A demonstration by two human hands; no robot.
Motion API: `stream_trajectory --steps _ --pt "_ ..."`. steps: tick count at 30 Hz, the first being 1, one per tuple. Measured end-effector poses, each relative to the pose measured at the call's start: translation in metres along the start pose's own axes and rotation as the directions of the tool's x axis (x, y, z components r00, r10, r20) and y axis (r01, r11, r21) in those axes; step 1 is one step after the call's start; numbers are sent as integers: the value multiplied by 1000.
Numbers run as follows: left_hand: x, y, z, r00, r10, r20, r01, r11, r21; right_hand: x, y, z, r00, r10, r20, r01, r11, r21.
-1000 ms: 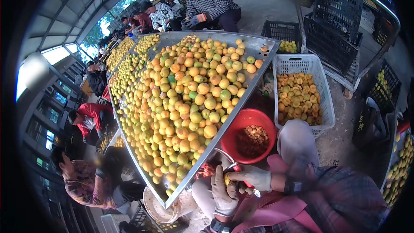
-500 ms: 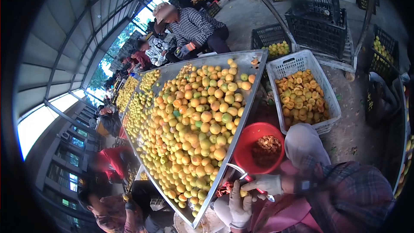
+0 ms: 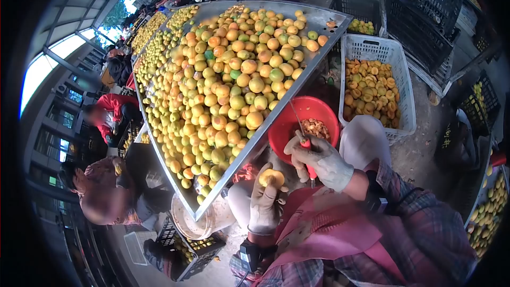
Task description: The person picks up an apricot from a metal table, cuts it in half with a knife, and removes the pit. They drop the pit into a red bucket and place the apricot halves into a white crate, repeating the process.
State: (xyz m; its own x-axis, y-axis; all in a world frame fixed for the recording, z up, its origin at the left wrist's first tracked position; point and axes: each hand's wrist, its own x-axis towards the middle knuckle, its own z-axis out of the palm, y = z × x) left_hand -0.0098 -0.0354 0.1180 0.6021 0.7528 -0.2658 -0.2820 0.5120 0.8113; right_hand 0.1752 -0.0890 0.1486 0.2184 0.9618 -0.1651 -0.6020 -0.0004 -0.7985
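Note:
My left hand (image 3: 265, 202), in a pale glove, holds a yellow-orange fruit (image 3: 271, 178) between its fingers, below the table's metal edge. To its right, my right hand (image 3: 324, 163), gloved too, is wrapped round a red-handled tool (image 3: 306, 143) with a thin metal shaft pointing up over the red basin (image 3: 276, 133). Pit-like brown pieces (image 3: 316, 128) lie in that basin. Many whole yellow and orange fruits (image 3: 228, 90) cover the metal table (image 3: 276, 116). The two hands are apart.
A white crate (image 3: 406, 87) of halved fruit (image 3: 372, 93) stands right of the basin. Black crates (image 3: 419, 32) are stacked behind it. Co-workers sit along the table's far and left sides. A white bucket (image 3: 196, 226) is below the near corner.
The view has tilted down. My hands have moved apart; the tool has come away from the fruit and now points upward over the basin.

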Motion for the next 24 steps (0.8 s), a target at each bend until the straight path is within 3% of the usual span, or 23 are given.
stream_trajectory --steps 3,5,7,9,10,13,15,17,18,20,21,23,24 --pt "-1 -10 -6 1000 -18 8 17 999 36 -1 -9 13 995 -66 -79 70 996 47" --pt "0 -16 -5 999 -33 38 26 986 162 3 -5 14 965 -244 -100 256 957 133" --pt "-2 -14 4 999 -36 23 31 986 166 3 -4 26 953 -275 -127 291 947 137" --pt "-2 -13 8 997 -81 1 77 955 285 5 1 29 919 -390 -54 393 917 73" --pt "-1 -13 11 997 -71 -7 69 943 326 4 2 31 892 -449 -44 442 890 -108" --pt "-4 -8 17 989 -146 -17 144 939 313 3 18 31 926 -360 -113 353 932 -80" --pt "-4 -6 20 986 -168 -20 165 934 316 3 25 29 918 -389 -78 385 921 -62" --pt "-5 -4 23 982 -190 -22 187 929 319 3 32 25 965 -261 -14 254 925 283" --pt "-5 -2 25 983 -183 -30 180 906 383 6 36 16 967 -256 -9 249 927 279" --pt "-7 -3 24 984 -176 -41 175 881 440 9 46 -5 907 -283 313 234 954 186" --pt "-7 -5 22 985 -171 -26 163 865 474 7 43 -6 907 -278 316 230 956 183" --pt "-8 -5 20 986 -167 -14 151 851 503 1 37 -4 967 -121 225 177 953 -247" --pt "-8 -4 19 987 -150 53 102 852 514 0 35 -2 967 -117 227 173 953 -249"
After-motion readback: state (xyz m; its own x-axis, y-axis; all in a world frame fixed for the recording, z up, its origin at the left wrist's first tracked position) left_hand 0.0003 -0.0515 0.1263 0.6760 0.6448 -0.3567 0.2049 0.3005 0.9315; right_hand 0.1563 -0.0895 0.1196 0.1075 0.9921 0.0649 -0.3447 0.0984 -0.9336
